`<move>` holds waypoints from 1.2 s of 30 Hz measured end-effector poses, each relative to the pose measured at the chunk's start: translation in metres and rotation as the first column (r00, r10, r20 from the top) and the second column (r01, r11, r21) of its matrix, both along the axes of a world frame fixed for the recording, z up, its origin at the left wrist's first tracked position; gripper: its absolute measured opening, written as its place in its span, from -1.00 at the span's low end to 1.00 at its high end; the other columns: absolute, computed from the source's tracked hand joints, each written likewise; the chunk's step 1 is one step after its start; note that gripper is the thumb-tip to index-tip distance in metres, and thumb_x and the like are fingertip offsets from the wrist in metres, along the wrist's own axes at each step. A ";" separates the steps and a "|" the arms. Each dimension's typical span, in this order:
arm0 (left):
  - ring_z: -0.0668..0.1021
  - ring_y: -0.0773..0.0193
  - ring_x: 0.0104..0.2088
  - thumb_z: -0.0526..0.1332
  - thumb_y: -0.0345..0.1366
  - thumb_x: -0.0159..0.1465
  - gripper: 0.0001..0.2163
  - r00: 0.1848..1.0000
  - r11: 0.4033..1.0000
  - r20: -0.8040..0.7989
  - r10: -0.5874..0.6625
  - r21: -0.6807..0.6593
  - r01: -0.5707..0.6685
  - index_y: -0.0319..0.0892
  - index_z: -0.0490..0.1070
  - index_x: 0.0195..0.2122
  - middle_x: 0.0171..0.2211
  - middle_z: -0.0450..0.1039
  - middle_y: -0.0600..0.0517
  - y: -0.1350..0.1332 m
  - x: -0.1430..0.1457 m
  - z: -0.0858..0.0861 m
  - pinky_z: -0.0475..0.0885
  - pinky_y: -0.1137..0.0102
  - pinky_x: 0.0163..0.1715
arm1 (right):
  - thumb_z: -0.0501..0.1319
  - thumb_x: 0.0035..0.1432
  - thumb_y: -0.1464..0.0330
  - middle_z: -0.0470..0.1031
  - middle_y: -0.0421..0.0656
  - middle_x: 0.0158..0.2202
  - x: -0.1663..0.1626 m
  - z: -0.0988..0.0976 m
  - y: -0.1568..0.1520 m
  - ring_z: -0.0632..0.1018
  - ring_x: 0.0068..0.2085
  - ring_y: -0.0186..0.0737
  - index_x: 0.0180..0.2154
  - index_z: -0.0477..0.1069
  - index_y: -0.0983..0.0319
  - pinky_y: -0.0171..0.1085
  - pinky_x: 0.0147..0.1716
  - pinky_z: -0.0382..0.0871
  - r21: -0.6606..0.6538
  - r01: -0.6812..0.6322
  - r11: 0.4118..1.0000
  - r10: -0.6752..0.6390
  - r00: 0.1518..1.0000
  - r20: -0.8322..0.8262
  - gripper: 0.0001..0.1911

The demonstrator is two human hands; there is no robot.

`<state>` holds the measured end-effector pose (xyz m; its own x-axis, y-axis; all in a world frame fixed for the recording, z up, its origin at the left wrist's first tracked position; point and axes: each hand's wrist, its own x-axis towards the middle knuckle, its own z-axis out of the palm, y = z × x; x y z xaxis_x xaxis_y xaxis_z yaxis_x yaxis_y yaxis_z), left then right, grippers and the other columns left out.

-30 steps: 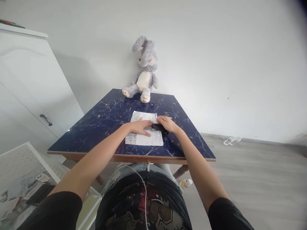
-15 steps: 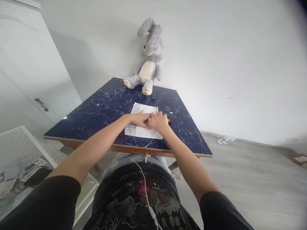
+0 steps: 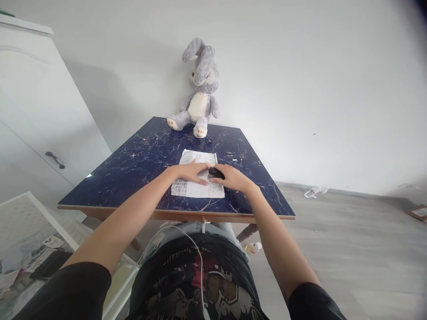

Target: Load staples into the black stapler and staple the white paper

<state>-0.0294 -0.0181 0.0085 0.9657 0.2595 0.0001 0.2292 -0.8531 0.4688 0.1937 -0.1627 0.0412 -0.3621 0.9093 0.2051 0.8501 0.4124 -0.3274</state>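
A printed white paper sheet (image 3: 196, 189) lies on the dark blue marbled table (image 3: 140, 164). My left hand (image 3: 192, 172) rests flat on the sheet with its fingers stretched out. My right hand (image 3: 231, 177) is closed over a small black object (image 3: 215, 173), probably a stapler, sitting on the sheet's right part. The two hands almost touch at the fingertips.
A grey plush rabbit (image 3: 198, 91) sits at the table's far edge against the white wall. A white cabinet (image 3: 36, 115) stands at the left, with a cluttered white board (image 3: 26, 231) below it. Small litter (image 3: 313, 192) lies on the grey floor at the right.
My right hand drew slightly back to the right, and the black object shows again between the hands. The left hand stayed on the sheet. The camera view shifted a little.
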 end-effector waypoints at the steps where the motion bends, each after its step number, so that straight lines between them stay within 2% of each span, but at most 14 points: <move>1: 0.32 -0.13 0.41 0.29 0.22 0.25 -0.17 1.000 1.000 -0.003 0.004 0.008 -0.004 0.08 0.12 0.49 0.46 0.21 -0.09 0.000 0.000 0.001 0.02 0.00 0.45 | 0.27 0.35 0.23 0.61 0.02 -0.01 0.010 0.001 -0.005 0.56 -0.02 0.05 0.11 0.46 0.19 -0.20 -0.11 0.31 -0.005 -0.029 1.000 0.029 0.999 0.027 -0.65; 4: 0.29 -0.12 0.43 0.32 0.21 0.22 -0.18 1.000 1.000 0.002 0.009 0.026 -0.009 0.12 0.18 0.46 0.49 0.17 -0.03 -0.003 0.000 0.004 0.05 0.01 0.45 | 0.28 0.24 0.40 0.63 -0.01 -0.06 0.040 0.003 -0.019 0.59 -0.10 0.03 0.03 0.48 0.19 -0.19 -0.15 0.31 -0.060 0.025 0.998 -0.020 0.997 0.078 -0.70; 7: 0.30 -0.12 0.43 0.37 0.16 0.19 -0.21 1.000 1.000 0.003 0.009 0.010 -0.009 0.11 0.26 0.42 0.48 0.18 -0.01 -0.002 0.001 0.004 0.09 0.02 0.43 | 0.31 0.20 0.37 0.63 -0.01 -0.20 0.058 0.002 -0.024 0.59 -0.24 0.03 -0.09 0.49 0.19 -0.19 -0.27 0.29 -0.067 0.261 0.963 -0.254 0.963 0.094 -0.79; 10: 0.37 -0.04 0.38 0.33 0.06 0.27 -0.45 0.994 0.997 0.106 0.042 -0.073 -0.035 0.07 0.46 0.27 0.43 0.29 0.00 0.008 0.001 0.000 0.24 0.11 0.35 | 0.30 0.24 0.29 0.61 0.02 -0.27 0.051 -0.002 -0.018 0.58 -0.28 0.05 -0.14 0.47 0.22 -0.18 -0.31 0.29 0.058 0.524 0.850 -0.523 0.852 -0.030 -0.82; 12: 0.50 0.04 0.26 0.22 -0.05 0.36 -0.64 0.948 0.980 0.269 0.169 -0.146 -0.133 -0.04 0.58 0.09 0.29 0.46 -0.06 0.019 0.000 -0.004 0.37 0.19 0.23 | 0.26 0.30 0.26 0.63 0.07 -0.20 0.028 -0.004 -0.006 0.60 -0.22 0.07 -0.09 0.44 0.24 -0.17 -0.28 0.35 0.119 0.627 0.769 -0.610 0.777 -0.154 -0.78; 13: 0.57 0.08 0.15 0.17 -0.11 0.39 -0.69 0.896 0.961 0.357 0.265 -0.171 -0.216 -0.10 0.61 0.00 0.18 0.55 -0.10 0.025 -0.002 -0.005 0.42 0.23 0.16 | 0.24 0.32 0.26 0.63 0.10 -0.15 0.012 -0.005 0.002 0.62 -0.18 0.08 -0.05 0.42 0.25 -0.17 -0.24 0.38 0.128 0.653 0.746 -0.627 0.755 -0.193 -0.75; 15: 0.63 0.13 -0.10 0.12 -0.22 0.38 -0.73 0.740 0.890 0.500 0.450 -0.184 -0.417 -0.18 0.61 -0.17 -0.10 0.65 -0.11 0.037 -0.008 -0.007 0.46 0.27 0.01 | 0.21 0.35 0.27 0.62 0.12 -0.08 -0.023 -0.005 0.021 0.62 -0.09 0.10 -0.02 0.38 0.27 -0.14 -0.15 0.43 0.113 0.634 0.765 -0.610 0.770 -0.188 -0.75; 17: 0.60 0.16 -0.27 0.09 -0.29 0.36 -0.74 0.612 0.804 0.568 0.550 -0.161 -0.573 -0.20 0.59 -0.27 -0.31 0.61 -0.06 0.045 -0.016 -0.008 0.45 0.29 -0.09 | 0.20 0.36 0.32 0.61 0.15 -0.04 -0.057 -0.004 0.041 0.63 -0.05 0.11 0.01 0.36 0.30 -0.12 -0.08 0.45 0.059 0.598 0.799 -0.587 0.797 -0.144 -0.75; 19: 0.56 0.18 -0.35 0.08 -0.31 0.35 -0.74 0.576 0.759 0.568 0.588 -0.141 -0.636 -0.19 0.56 -0.32 -0.42 0.56 -0.02 0.051 -0.023 -0.008 0.43 0.30 -0.14 | 0.19 0.34 0.38 0.59 0.18 -0.01 -0.083 -0.003 0.058 0.63 -0.01 0.12 0.03 0.36 0.34 -0.10 -0.03 0.46 0.012 0.564 0.826 -0.560 0.822 -0.101 -0.74; 23: 0.54 0.19 -0.38 0.08 -0.30 0.35 -0.75 0.600 0.756 0.534 0.596 -0.122 -0.643 -0.17 0.53 -0.36 -0.42 0.55 0.00 0.053 -0.027 -0.011 0.40 0.32 -0.17 | 0.21 0.29 0.42 0.58 0.19 0.01 -0.102 -0.008 0.067 0.62 0.03 0.12 0.03 0.37 0.34 -0.10 -0.01 0.46 -0.046 0.525 0.850 -0.527 0.849 -0.038 -0.71; 27: 0.54 0.18 -0.31 0.08 -0.28 0.37 -0.75 0.653 0.817 0.560 0.509 -0.076 -0.571 -0.18 0.54 -0.34 -0.32 0.56 -0.04 0.052 -0.020 -0.014 0.40 0.31 -0.13 | 0.19 0.29 0.40 0.59 0.14 -0.03 -0.079 -0.019 0.034 0.62 -0.03 0.10 0.02 0.37 0.29 -0.10 -0.06 0.46 -0.004 0.558 0.830 -0.558 0.829 -0.031 -0.72; 30: 0.52 0.20 -0.32 0.08 -0.29 0.38 -0.74 0.719 0.873 0.538 0.440 -0.066 -0.484 -0.19 0.55 -0.30 -0.28 0.51 -0.04 0.051 -0.013 -0.017 0.41 0.32 -0.16 | 0.22 0.26 0.36 0.61 0.08 -0.11 -0.043 -0.028 -0.002 0.63 -0.13 0.08 -0.01 0.38 0.23 -0.13 -0.17 0.43 0.008 0.616 0.788 -0.615 0.788 -0.043 -0.74; 33: 0.50 0.23 -0.36 0.06 -0.33 0.37 -0.74 0.750 0.896 0.512 0.418 -0.094 -0.435 -0.20 0.56 -0.30 -0.27 0.45 -0.03 0.051 -0.009 -0.022 0.43 0.32 -0.17 | 0.25 0.27 0.26 0.60 0.02 -0.21 -0.005 -0.036 -0.027 0.62 -0.21 0.06 0.00 0.40 0.19 -0.16 -0.24 0.39 0.022 0.679 0.734 -0.676 0.733 -0.074 -0.71; 36: 0.49 0.28 -0.41 0.08 -0.35 0.37 -0.75 0.760 0.901 0.498 0.419 -0.125 -0.415 -0.19 0.56 -0.30 -0.25 0.41 -0.01 0.052 -0.008 -0.026 0.44 0.31 -0.17 | 0.28 0.24 0.04 0.59 -0.03 -0.22 0.030 -0.041 -0.030 0.59 -0.23 0.01 -0.04 0.43 0.18 -0.18 -0.26 0.39 -0.014 0.608 0.794 -0.600 0.779 -0.183 -0.59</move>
<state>-0.0375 0.0340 -0.0173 0.6261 0.6381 0.4481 0.2930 -0.7251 0.6232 0.2234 -0.1925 0.0006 0.3024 0.9183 0.2555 0.8626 -0.1497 -0.4832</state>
